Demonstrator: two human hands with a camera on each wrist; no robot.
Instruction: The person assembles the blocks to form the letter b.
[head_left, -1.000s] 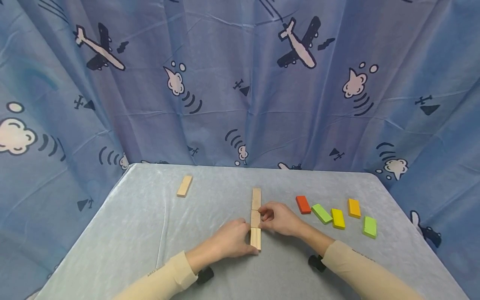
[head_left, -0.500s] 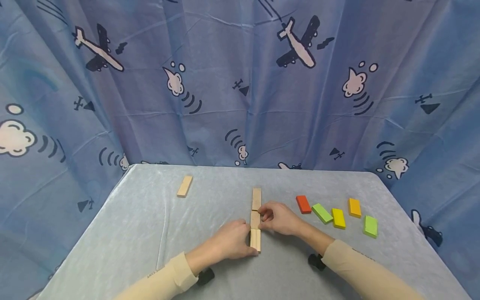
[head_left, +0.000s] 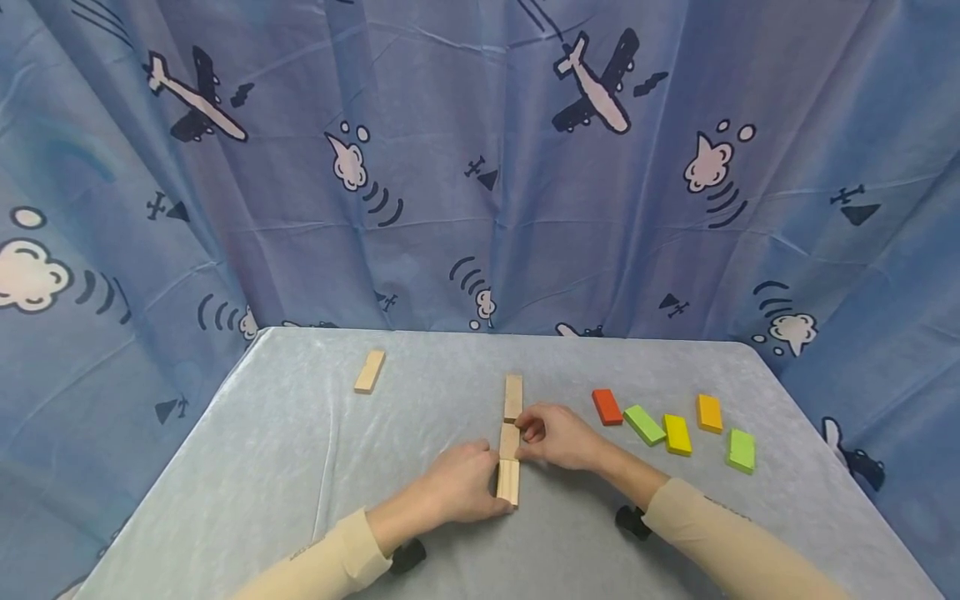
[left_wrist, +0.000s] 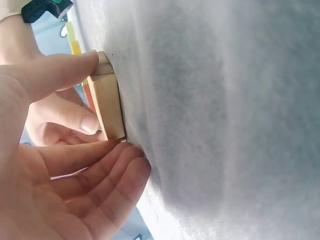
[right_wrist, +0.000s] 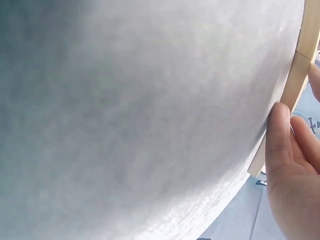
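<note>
Three plain wooden blocks lie end to end in a line running away from me in the head view. My left hand point(head_left: 467, 485) grips the nearest wooden block point(head_left: 508, 482), thumb at its near end and fingertips by its far left corner. My right hand point(head_left: 564, 438) holds the middle wooden block point(head_left: 509, 440) from the right, its index finger at the far end and thumb at the near end. Beyond it lies the farthest wooden block point(head_left: 513, 397), with a narrow dark gap between. In the left wrist view, the left thumb and fingers span the nearest block point(left_wrist: 109, 107).
Another wooden block point(head_left: 369, 372) lies at the back left of the grey-covered table point(head_left: 420, 392). To the right lie a red block point(head_left: 607, 407), green blocks point(head_left: 644, 425) point(head_left: 741, 451), a yellow block point(head_left: 677, 435) and an orange block point(head_left: 708, 413). A patterned blue curtain point(head_left: 435, 167) hangs behind.
The nearest and middle wooden blocks have slid slightly toward me and a little left, with both hands on them. The gap before the farthest block has widened slightly.
</note>
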